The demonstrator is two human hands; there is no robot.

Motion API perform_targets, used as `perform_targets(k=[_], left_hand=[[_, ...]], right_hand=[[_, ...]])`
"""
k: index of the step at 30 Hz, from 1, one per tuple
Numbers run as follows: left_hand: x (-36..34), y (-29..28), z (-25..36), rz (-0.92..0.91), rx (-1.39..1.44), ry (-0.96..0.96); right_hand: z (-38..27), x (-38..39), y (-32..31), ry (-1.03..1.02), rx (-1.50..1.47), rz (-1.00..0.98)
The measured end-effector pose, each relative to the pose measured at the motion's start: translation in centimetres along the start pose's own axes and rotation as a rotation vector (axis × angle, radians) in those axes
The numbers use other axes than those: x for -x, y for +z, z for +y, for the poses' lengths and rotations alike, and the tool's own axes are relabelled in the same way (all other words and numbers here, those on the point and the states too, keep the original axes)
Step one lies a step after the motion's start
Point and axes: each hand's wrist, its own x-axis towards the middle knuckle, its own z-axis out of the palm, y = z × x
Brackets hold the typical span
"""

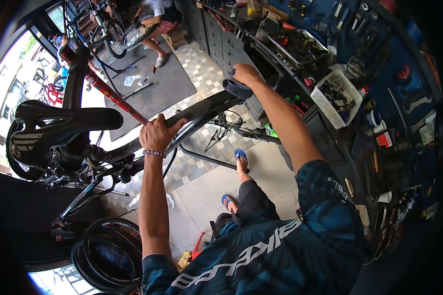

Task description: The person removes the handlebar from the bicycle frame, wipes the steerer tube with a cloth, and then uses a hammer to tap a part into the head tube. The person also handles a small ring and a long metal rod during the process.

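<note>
A black bicycle frame [206, 106] crosses in front of me, with its black saddle [66, 123] at the left. My left hand [155, 132], with a beaded bracelet at the wrist, is wrapped over the frame's tube, thumb along its top. Beside its knuckles ends a red tube [114, 96] that slants down from the upper left. At the frame's far right end, my right hand [246, 76] is closed on a dark cloth [237, 89], which lies against the frame. The right fingertips are partly hidden by the cloth.
Along the right runs a workbench with a metal tray [305, 61] of tools and a white basket [337, 98]. Tools hang on the blue wall [349, 24]. Tires [110, 250] stand at the lower left. A seated person [157, 34] is beside another bicycle [115, 37] at the back.
</note>
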Motion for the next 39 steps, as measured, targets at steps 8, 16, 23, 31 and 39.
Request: perform_targets(k=[8,16,23,31,39], left_hand=[[-0.4,0.0,-0.6,0.05,0.039,0.015],[-0.1,0.1,-0.4,0.057,0.039,0.011],[-0.3,0.1,-0.3,0.002,0.025,-0.004],[-0.8,0.2,0.1,0.02,-0.024,-0.02],[-0.8,0.2,0.2,0.006,-0.034,-0.006]], right_hand=[[12.4,1.4,-3.1,0.158,0.031,0.195],[8.0,5.4,-2.0,-0.075,-0.897,0.288],[1.0,6.7,9.2,-0.34,-0.753,0.996],[0.6,2.7,12.9,-0.078,-1.495,0.944],[3.7,11.4,18.2,-0.044,-1.01,0.552]])
